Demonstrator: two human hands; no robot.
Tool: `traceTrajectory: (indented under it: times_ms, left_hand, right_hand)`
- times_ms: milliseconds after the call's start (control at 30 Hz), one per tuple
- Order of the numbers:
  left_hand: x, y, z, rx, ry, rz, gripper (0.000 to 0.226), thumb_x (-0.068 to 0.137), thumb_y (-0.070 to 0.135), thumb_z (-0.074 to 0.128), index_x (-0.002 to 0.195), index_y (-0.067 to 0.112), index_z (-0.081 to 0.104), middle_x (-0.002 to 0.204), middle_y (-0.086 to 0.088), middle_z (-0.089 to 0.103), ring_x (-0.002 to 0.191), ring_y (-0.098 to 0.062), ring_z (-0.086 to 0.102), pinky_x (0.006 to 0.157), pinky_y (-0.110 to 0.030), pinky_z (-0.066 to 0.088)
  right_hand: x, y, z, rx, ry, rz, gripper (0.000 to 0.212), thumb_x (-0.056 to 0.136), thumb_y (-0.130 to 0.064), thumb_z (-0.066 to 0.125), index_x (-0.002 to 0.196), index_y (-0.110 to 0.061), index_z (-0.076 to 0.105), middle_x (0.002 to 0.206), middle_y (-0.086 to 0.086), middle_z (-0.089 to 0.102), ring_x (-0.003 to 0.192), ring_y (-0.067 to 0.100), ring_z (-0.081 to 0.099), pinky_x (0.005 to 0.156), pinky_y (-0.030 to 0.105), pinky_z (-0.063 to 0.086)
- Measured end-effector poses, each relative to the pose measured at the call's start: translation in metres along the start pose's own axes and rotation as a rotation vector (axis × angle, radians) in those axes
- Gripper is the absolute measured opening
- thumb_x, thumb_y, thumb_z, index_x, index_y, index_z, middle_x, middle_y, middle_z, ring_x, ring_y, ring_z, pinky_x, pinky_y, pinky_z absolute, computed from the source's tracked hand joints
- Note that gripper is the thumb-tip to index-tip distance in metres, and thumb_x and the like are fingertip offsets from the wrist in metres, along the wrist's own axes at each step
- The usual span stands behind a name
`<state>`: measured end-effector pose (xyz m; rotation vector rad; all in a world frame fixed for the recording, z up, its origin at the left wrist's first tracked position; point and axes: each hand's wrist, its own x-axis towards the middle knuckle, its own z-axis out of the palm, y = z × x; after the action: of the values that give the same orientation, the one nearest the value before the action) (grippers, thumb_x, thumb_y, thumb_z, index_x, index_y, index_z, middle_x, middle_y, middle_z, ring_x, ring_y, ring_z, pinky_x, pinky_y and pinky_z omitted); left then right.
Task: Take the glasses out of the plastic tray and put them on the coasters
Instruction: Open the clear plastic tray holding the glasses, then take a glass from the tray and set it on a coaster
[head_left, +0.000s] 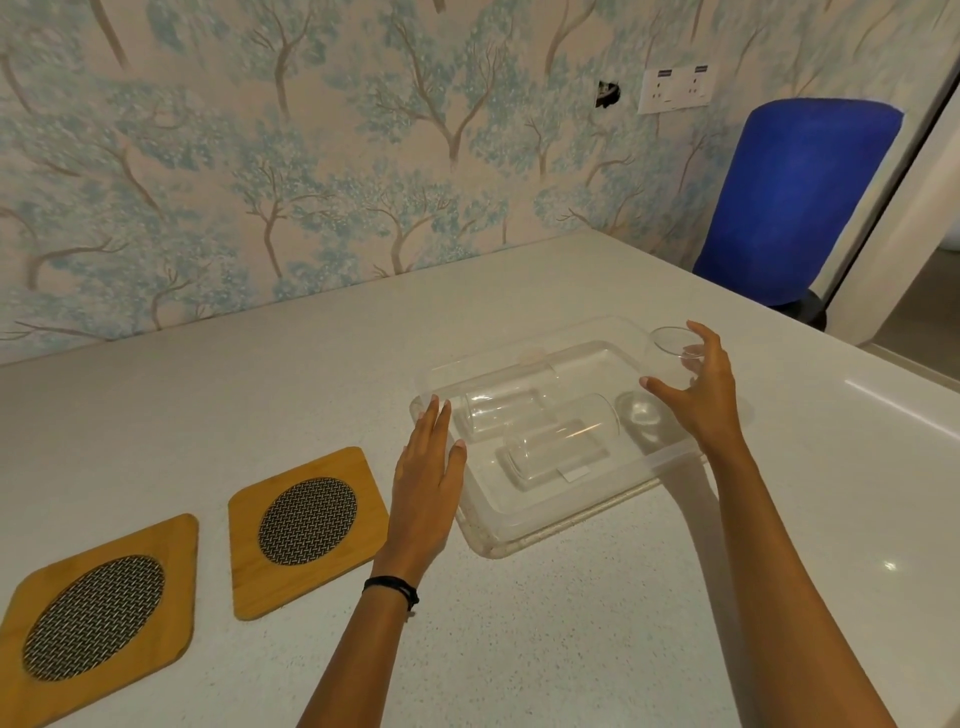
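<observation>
A clear plastic tray (550, 525) sits on the white table, right of centre. Inside it, two clear glasses lie on their sides, one further back (501, 410) and one nearer (561, 447). My right hand (701, 395) is at the tray's far right corner, its fingers curled around a third glass (670, 343), which is tilted with its rim facing left. My left hand (426, 478) lies flat with fingers apart at the tray's left rim and holds nothing. Two wooden coasters with round metal mesh centres lie to the left, one near the tray (309, 525), the other at the front left (93, 613).
A blue chair (795, 197) stands beyond the table's far right corner. The table's right edge (904, 410) runs diagonally past the tray. A papered wall with a white socket plate (675, 88) bounds the table at the back.
</observation>
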<state>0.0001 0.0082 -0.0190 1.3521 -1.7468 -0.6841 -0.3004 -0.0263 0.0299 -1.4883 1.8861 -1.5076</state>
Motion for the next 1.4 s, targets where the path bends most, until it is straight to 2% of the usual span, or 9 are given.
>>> traceTrajectory:
  times_ms: [200,400,467,600,733,867,967,1133,1400]
  left_hand:
    - [0.0,-0.002,0.001,0.018,0.001,0.003,0.045,0.099,0.037,0.026,0.133,0.051,0.0,0.153,0.017,0.003,0.142,-0.007,0.008,0.117,-0.045,0.013]
    - [0.0,-0.003,0.001,0.017,0.003,-0.003,0.046,0.099,0.039,0.026,0.136,0.048,0.002,0.156,0.014,0.006,0.142,-0.008,0.009,0.117,-0.044,0.013]
    - [0.0,-0.002,0.001,0.018,0.003,-0.006,0.046,0.099,0.038,0.026,0.137,0.047,0.002,0.156,0.013,0.006,0.142,-0.008,0.009,0.117,-0.044,0.013]
    - [0.0,-0.003,0.001,0.016,0.007,-0.011,0.048,0.099,0.038,0.027,0.142,0.044,0.005,0.156,0.013,0.007,0.142,-0.008,0.01,0.117,-0.045,0.015]
    - [0.0,-0.004,0.001,0.02,0.009,-0.009,0.048,0.098,0.039,0.026,0.14,0.047,0.004,0.156,0.015,0.006,0.142,-0.008,0.009,0.117,-0.046,0.016]
    - [0.001,-0.005,0.003,0.031,0.014,-0.008,0.049,0.099,0.039,0.027,0.14,0.048,0.003,0.155,0.018,0.005,0.142,-0.008,0.008,0.117,-0.044,0.015]
    - [0.002,-0.006,0.003,0.049,0.02,-0.006,0.048,0.098,0.041,0.026,0.137,0.051,0.001,0.151,0.022,0.004,0.142,-0.009,0.008,0.116,-0.042,0.012]
    - [0.002,-0.006,0.003,0.04,0.03,-0.009,0.048,0.099,0.039,0.027,0.131,0.059,-0.002,0.154,0.019,0.007,0.142,-0.009,0.01,0.116,-0.049,0.018]
    - [0.002,-0.006,0.004,0.046,0.031,-0.006,0.047,0.098,0.04,0.027,0.134,0.055,0.0,0.154,0.017,0.006,0.142,-0.01,0.009,0.115,-0.051,0.018]
  right_hand:
    - [0.0,-0.008,0.001,-0.122,0.027,0.006,0.082,0.072,-0.019,0.077,0.14,-0.019,0.03,0.146,0.016,0.029,0.132,0.032,0.034,0.105,0.043,0.036]
    - [-0.007,-0.043,0.012,-0.196,0.123,-0.348,0.054,0.083,-0.023,0.065,0.132,-0.015,0.044,0.143,0.017,0.033,0.134,0.03,0.03,0.111,0.053,0.028]
    - [-0.011,-0.055,0.019,-0.164,-0.005,-0.449,0.044,0.087,-0.02,0.06,0.129,-0.015,0.046,0.137,0.013,0.042,0.129,0.023,0.037,0.109,0.045,0.034]
    - [-0.026,-0.072,0.036,-0.184,-0.469,-0.494,0.034,0.087,-0.02,0.059,0.121,-0.017,0.054,0.122,0.005,0.058,0.111,0.012,0.053,0.097,0.026,0.041]
    - [-0.042,-0.078,0.058,-0.366,-0.805,-0.423,0.042,0.081,-0.026,0.067,0.121,-0.018,0.055,0.128,0.001,0.054,0.116,0.016,0.05,0.101,0.033,0.041]
    - [-0.054,-0.081,0.075,-0.586,-0.961,-0.421,0.059,0.075,-0.021,0.072,0.129,-0.02,0.047,0.137,0.0,0.045,0.123,0.019,0.043,0.102,0.03,0.036]
    - [-0.057,-0.08,0.081,-0.787,-0.973,-0.498,0.069,0.072,-0.02,0.073,0.134,-0.021,0.042,0.14,0.003,0.043,0.125,0.024,0.041,0.104,0.033,0.032]
    - [-0.062,-0.078,0.086,-1.006,-0.941,-0.585,0.079,0.072,-0.01,0.071,0.139,-0.021,0.032,0.141,0.008,0.041,0.13,0.028,0.035,0.112,0.04,0.023]
    - [-0.064,-0.078,0.085,-1.032,-0.911,-0.594,0.075,0.073,-0.002,0.069,0.137,-0.021,0.035,0.138,0.009,0.042,0.13,0.028,0.035,0.112,0.044,0.022]
